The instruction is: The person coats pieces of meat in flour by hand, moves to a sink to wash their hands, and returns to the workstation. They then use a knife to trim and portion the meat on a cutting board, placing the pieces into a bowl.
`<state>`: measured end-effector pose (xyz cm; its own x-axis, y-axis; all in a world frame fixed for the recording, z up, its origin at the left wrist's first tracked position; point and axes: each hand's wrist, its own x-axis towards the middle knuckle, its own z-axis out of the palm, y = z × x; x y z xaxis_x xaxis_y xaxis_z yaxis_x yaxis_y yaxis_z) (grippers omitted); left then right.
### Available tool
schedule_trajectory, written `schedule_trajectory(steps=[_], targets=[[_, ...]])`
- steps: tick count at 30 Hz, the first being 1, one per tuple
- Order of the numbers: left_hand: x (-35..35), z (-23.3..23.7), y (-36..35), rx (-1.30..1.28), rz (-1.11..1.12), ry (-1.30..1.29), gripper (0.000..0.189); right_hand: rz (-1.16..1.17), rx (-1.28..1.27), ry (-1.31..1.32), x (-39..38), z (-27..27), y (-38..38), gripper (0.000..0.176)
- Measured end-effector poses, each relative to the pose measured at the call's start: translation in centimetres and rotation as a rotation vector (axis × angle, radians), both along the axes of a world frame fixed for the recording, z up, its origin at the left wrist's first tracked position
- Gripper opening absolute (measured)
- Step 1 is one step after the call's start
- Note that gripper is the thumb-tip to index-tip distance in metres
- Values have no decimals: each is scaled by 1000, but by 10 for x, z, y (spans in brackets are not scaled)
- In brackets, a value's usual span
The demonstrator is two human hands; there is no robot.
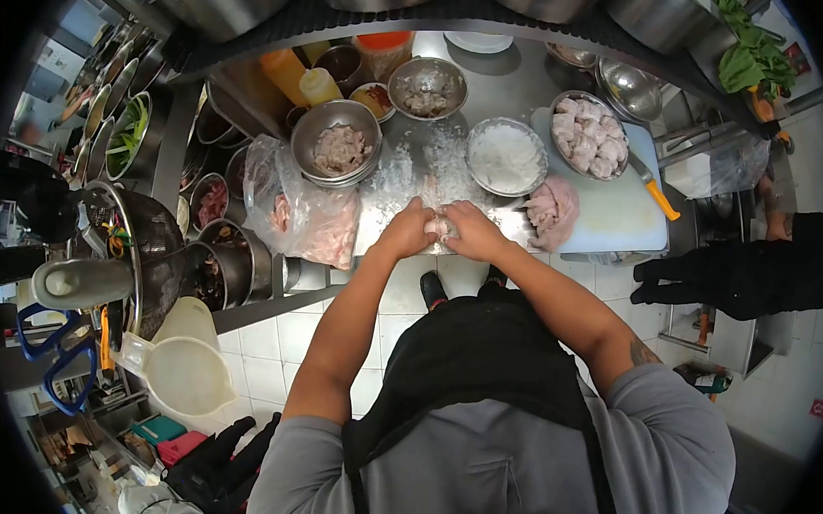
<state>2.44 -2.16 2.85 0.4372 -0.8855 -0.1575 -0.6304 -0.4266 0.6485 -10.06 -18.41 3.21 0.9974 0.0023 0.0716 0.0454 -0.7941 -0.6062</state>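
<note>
On the near side of the silver bowl of white powder (pixel 503 194), a small, pale, powder-dusted lump (pixel 441 229) lies between the left hand (pixel 409 227) and right hand (pixel 470 227).
At the front edge of the steel worktop (pixel 491 82), both hands pinch the lump with curled fingers and thumbs; left of the bowl, a powder-strewn strip gives open room up to the stacked silver bowls (pixel 349 180), while a soft pink mass (pixel 553 213) sits close on its near right, by the white cutting board (pixel 618 229). Farther left than that strip lies a clear plastic bag of pink meat (pixel 324 229); pale floor tiles (pixel 398 335) show below the edge. Fingers hide much of the lump; its underside cannot be made out.
</note>
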Motion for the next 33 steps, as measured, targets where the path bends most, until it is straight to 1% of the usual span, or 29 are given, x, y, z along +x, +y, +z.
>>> schedule_trajectory(steps=[2, 5, 6, 7, 8, 10, 13, 14, 17, 20, 23, 25, 26, 29, 33], targets=[[13, -4, -6, 46, -9, 26, 42, -5, 11, -80, 1, 4, 2, 42], [28, -12, -10, 64, -28, 84, 43, 43, -63, -30, 10, -8, -4, 40], [29, -7, -10, 64, -26, 106, 44, 40, -60, -39, 13, -8, -5, 39], [26, 0, -8, 71, 78, 118, 44, 36, -59, -49, 17, -9, -7, 38], [21, 2, -3, -14, 94, 28, 44, 30, -56, -57, 21, -9, -9, 36], [10, 2, 9, -187, 122, -148, 44, 44, -79, 10, 28, -6, -14, 35], [-6, -7, 12, -270, 69, -313, 44, 63, -85, 71, 39, -13, -20, 35], [-6, -10, 11, -252, 68, -309, 43, 69, -85, 85, 41, -17, -21, 35], [-3, -14, 5, -210, 61, -282, 40, 1, -47, -12, 37, -5, -17, 37], [-2, -8, 2, -195, 60, -253, 37, 35, -90, 9, 31, 4, -15, 39], [-3, -11, 1, -202, 57, -253, 37, 75, -93, 33, 32, -5, -17, 43], [-2, -14, 1, -187, 35, -251, 39, 103, -104, 80, 33, -7, -17, 40], [-4, -15, 1, -162, 39, -209, 39, 115, -109, 102, 34, -7, -18, 39], [-9, -6, 3, -85, 51, -96, 40, 195, -85, 291, 28, 10, -18, 38], [0, 3, 0, 21, 67, -10, 42, 107, -18, -16, 15, 5, -14, 40]])
